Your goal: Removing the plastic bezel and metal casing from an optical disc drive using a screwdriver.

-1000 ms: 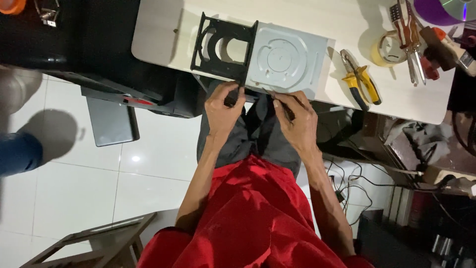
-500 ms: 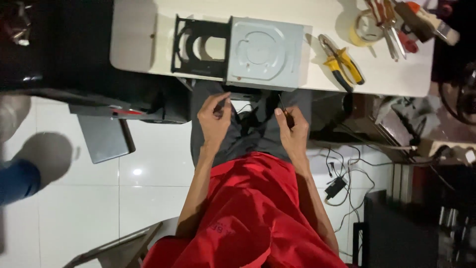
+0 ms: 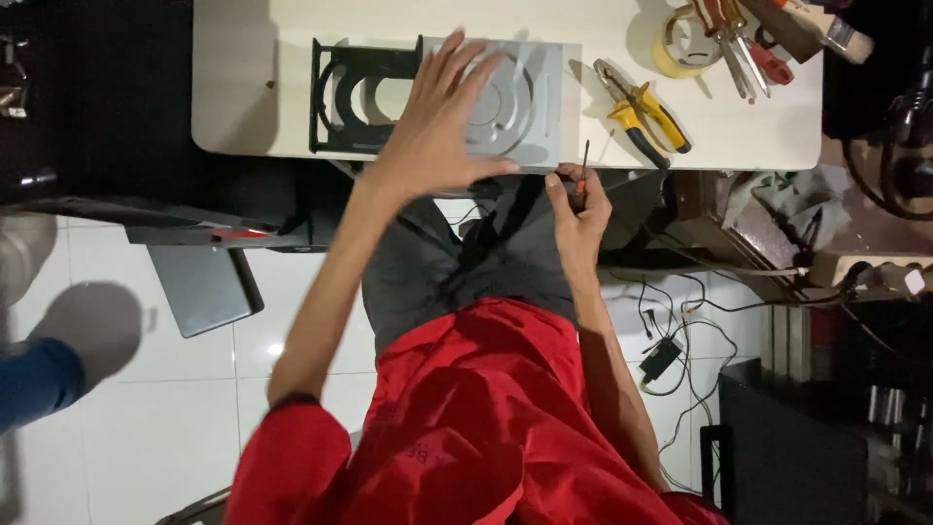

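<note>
A grey metal disc drive [image 3: 525, 107] with its black tray [image 3: 340, 97] pulled out lies on the white table [image 3: 253, 87]. My left hand [image 3: 437, 126] is spread flat over the drive's top, fingers apart. My right hand [image 3: 578, 199] is at the table's near edge, by the drive's right corner, closed on a small screwdriver [image 3: 583, 165] with a thin dark shaft pointing up.
Yellow-handled pliers [image 3: 646, 112], a tape roll [image 3: 680, 49], red-handled tools [image 3: 748, 53] and a brush [image 3: 812, 29] lie at the table's right. Cables and a power adapter [image 3: 666, 355] trail on the white floor. A grey laptop [image 3: 199, 287] rests below the table's left.
My left hand rose from the table's near edge and spread over the drive. My right hand stayed at the edge and now shows a screwdriver.
</note>
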